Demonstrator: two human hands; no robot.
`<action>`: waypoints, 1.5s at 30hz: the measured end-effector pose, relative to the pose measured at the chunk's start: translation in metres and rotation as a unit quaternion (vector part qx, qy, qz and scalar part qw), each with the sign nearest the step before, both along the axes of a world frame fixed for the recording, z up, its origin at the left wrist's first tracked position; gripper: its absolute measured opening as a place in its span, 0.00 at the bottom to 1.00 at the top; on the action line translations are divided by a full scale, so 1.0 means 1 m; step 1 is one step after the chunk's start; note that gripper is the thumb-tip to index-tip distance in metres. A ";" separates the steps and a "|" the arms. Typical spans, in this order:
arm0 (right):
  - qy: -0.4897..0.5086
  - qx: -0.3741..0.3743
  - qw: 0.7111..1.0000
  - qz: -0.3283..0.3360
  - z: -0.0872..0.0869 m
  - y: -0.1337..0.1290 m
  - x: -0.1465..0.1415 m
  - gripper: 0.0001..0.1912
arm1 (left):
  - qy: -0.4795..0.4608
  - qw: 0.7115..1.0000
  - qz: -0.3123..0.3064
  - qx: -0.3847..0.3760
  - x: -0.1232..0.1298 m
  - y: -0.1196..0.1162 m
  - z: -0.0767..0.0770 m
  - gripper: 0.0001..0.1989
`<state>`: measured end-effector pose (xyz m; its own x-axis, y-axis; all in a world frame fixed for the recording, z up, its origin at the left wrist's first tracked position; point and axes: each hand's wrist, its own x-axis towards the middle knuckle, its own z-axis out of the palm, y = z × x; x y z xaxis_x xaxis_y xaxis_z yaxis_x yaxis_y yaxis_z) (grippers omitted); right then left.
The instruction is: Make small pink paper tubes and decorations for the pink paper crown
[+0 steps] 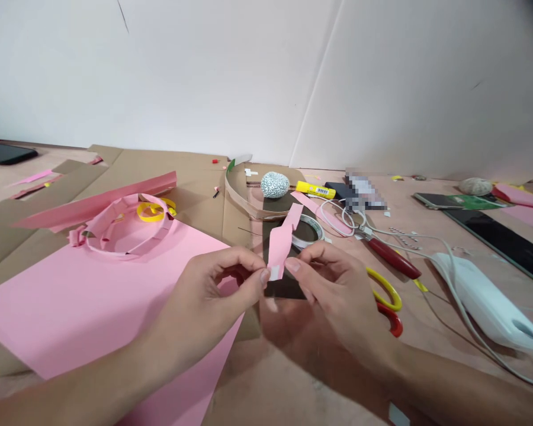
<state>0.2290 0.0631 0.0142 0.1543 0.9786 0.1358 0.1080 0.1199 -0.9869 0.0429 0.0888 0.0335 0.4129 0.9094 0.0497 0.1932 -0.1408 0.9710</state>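
A folded pink paper strip (281, 245) stands up between my hands, with a small piece of white tape (274, 273) at its lower end. My left hand (222, 284) pinches that taped end between thumb and forefinger. From the other side, my right hand (333, 284) has its thumb and forefinger closed at the strip's right edge. Under my left arm lies a large pink sheet (115, 307). A pink paper ring (127, 255) rests on it, with a yellow paper loop (153, 212) at its far side. Behind the strip is a roll of tape (318, 231).
Red-and-yellow scissor handles (388, 293) show beside my right hand. Pliers with red grips (393, 257), a glue stick (315, 189), a speckled ball (274, 184) and a white power strip (488, 302) with cables lie around. Cardboard (199, 177) covers the left; a white wall (204, 77) stands behind.
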 end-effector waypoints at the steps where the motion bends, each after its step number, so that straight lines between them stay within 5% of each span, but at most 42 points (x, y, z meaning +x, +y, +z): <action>1: -0.029 0.032 0.999 -0.023 0.002 -0.002 0.001 0.12 | 0.007 1.000 0.011 0.007 0.000 -0.001 0.000 0.07; 8: -0.200 0.203 0.957 0.046 0.013 -0.017 0.004 0.07 | 0.042 0.999 0.009 0.029 -0.001 -0.003 -0.004 0.06; 28: -0.070 -0.011 0.994 0.079 0.010 -0.010 -0.002 0.07 | 0.069 0.990 -0.024 0.117 0.004 -0.005 -0.003 0.08; 37: -0.129 -0.002 0.988 0.087 0.007 -0.009 0.000 0.09 | -0.032 0.993 -0.052 -0.102 0.004 0.003 -0.004 0.09; 45: -0.262 0.081 0.960 0.062 0.014 -0.010 -0.001 0.08 | -0.025 0.991 -0.049 -0.120 0.006 0.005 0.000 0.09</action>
<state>0.2284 0.0533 0.0281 -0.0932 0.9445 0.3151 0.5592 0.3115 -0.7683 0.0485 0.0934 0.0336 0.5020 0.8534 -0.1405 0.1408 0.0796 0.9868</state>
